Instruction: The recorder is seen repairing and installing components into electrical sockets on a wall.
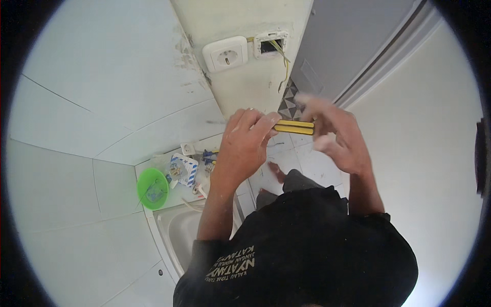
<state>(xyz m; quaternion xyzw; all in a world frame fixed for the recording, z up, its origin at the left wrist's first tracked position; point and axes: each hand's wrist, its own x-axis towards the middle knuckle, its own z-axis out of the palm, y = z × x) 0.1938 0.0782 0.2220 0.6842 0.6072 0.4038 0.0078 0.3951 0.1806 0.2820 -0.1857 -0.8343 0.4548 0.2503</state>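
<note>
"Counts first! What was out there?"

"Two hands, both mine, and one yellow-and-black handle (295, 127) up between them! On the wall, one white socket (227, 55), and just right of it one open wall box (272, 46), with thin wires (287, 65) spilling out, too bunched for me to number. Down on the left sat one green bowl (153, 189), one blue-and-white striped packet (190, 171) just beside it, and one sink (179, 230) nearer my body."

"And the handle, which way did it lie?"

"Crosswise! Its long axis ran left to right, almost level, the right end a touch lower and aimed at my right hand (348, 134). It hung in mid-air in front of me, below the wall box, over the pale floor tiles (319, 158). A thin grey rod (215, 122) showed past the far side of my left hand (241, 146); whether the two were one piece, I couldn't tell."

"Now the fingers, quick!"

"Left ones closed, thumb and fingertips pinching the handle's left end, firm contact there! Right ones spread wide, thumb well apart from the rest, gripping nothing that showed. They were blurred right beside the free end, so touching or just short of it, I couldn't say."
</note>
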